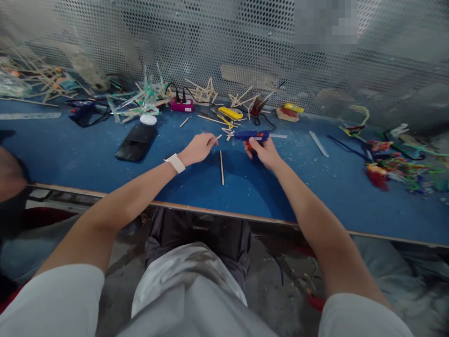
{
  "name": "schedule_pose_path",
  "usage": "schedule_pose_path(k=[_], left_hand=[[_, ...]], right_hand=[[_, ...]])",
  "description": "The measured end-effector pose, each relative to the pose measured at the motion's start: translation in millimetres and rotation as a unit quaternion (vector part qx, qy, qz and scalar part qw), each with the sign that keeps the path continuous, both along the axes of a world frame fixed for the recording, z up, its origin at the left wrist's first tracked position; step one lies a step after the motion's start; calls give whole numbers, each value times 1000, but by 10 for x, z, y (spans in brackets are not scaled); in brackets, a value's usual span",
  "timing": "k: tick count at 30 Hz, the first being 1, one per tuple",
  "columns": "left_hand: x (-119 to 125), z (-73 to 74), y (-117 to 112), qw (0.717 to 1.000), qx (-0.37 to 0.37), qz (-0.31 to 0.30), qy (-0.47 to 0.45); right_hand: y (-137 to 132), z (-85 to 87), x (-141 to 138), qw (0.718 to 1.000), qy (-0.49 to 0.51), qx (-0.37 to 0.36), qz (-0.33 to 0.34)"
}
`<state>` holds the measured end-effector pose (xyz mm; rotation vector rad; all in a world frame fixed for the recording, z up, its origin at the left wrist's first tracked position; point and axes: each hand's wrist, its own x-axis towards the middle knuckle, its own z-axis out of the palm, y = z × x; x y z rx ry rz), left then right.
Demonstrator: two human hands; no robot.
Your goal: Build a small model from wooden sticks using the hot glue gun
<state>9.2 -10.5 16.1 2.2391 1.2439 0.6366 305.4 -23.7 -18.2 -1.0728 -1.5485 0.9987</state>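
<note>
My right hand (264, 150) is wrapped round the handle of a blue hot glue gun (252, 135), its nozzle pointing left. A translucent glue stick (278, 136) pokes out of the gun's back end. Just left of the nozzle, my left hand (199, 147) pinches a short wooden stick (219, 137), whose tip shows past the fingers. Between and below my hands a longer wooden stick (221, 167) lies on the blue table (196, 187). Several short stick pieces (228, 133) lie close to the nozzle.
Behind are a yellow cutter (230, 113), a pink power strip (182, 105) and stick frames (206, 91) by the perforated metal screen (210, 42). To the left lie a black phone (136, 142) and a white case (148, 120). Colourful scraps (389, 161) sit right; another person's arm (10, 173) shows left.
</note>
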Motion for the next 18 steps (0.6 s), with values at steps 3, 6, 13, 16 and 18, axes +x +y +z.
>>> schedule_pose_path(k=[3, 6, 13, 16, 18], left_hand=[[88, 20, -116, 985, -125, -9, -117], [165, 18, -225, 954, -212, -20, -213], [183, -79, -201, 946, -215, -19, -240], [182, -81, -198, 946, -215, -20, -242], [187, -69, -208, 943, -221, -18, -248]], right_hand=[[-7, -16, -25, 1000, 17, -9, -16], [-26, -20, -42, 1000, 19, -5, -23], [-47, -13, -51, 1000, -26, 0, -18], [-43, -13, -44, 999, -34, -17, -17], [-39, -16, -42, 999, -30, -21, -14]])
